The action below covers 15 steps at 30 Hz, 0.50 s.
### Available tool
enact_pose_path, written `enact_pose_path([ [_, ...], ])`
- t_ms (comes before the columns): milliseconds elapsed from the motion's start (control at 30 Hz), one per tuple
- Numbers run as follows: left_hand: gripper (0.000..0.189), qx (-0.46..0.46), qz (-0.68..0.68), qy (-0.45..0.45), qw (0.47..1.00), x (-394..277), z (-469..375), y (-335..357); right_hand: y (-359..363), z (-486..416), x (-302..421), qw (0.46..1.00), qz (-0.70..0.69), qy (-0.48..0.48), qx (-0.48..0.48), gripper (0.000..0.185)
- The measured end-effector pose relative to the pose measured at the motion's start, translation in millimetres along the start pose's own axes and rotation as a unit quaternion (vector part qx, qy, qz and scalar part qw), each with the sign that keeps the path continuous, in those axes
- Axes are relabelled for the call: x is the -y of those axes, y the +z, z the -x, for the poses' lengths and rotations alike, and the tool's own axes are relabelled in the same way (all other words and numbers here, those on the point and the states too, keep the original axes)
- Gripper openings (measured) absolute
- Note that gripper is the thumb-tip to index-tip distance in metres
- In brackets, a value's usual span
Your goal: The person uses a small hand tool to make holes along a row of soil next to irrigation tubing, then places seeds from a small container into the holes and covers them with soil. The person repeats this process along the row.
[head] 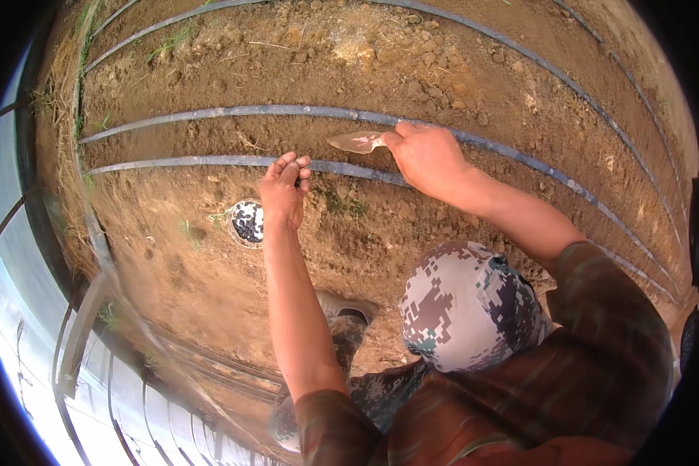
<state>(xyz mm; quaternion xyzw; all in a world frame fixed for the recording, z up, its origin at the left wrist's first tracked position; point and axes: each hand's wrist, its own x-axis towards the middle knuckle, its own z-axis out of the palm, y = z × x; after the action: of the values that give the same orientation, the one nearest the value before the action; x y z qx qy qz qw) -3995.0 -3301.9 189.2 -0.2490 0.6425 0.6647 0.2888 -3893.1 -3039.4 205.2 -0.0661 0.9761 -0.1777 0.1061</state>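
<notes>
My right hand (pixel 428 157) grips a small pointed trowel (pixel 355 141) by its handle end; its soil-stained metal blade points left, just above the soil between two drip irrigation hoses. To its left, over the lower hose (pixel 209 160), is my left hand (pixel 285 180), its fingers curled with a small dark thing partly showing at the palm, perhaps a seed. Below and left of that hand, a round, clear-rimmed container (pixel 248 223) with many black, seed-like pieces on a white bottom stands on the soil, its right edge beside my left wrist.
Curved drip hoses, one of them the upper hose (pixel 256 109), run across the brown soil (pixel 151 87). Small green weeds (pixel 191 233) grow near the container. At the left are a wooden post (pixel 84 332) and the plastic sheet wall (pixel 0 169) of a greenhouse. My shoe (pixel 346 306) rests on the soil below.
</notes>
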Motion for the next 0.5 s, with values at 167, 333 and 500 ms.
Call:
enact_pose_path([
  [167,0.017,0.018,-0.128,-0.026,0.991,11,-26,17,-9,27,-6,0.999,-0.038,0.004,-0.030,0.023],
  [333,0.023,-0.006,-0.167,0.027,0.985,21,-41,23,6,18,0,0.999,-0.004,0.002,-0.050,0.019],
  [500,0.021,0.003,-0.343,0.086,0.936,25,-50,27,24,6,-16,0.985,-0.151,0.078,-0.038,0.017],
])
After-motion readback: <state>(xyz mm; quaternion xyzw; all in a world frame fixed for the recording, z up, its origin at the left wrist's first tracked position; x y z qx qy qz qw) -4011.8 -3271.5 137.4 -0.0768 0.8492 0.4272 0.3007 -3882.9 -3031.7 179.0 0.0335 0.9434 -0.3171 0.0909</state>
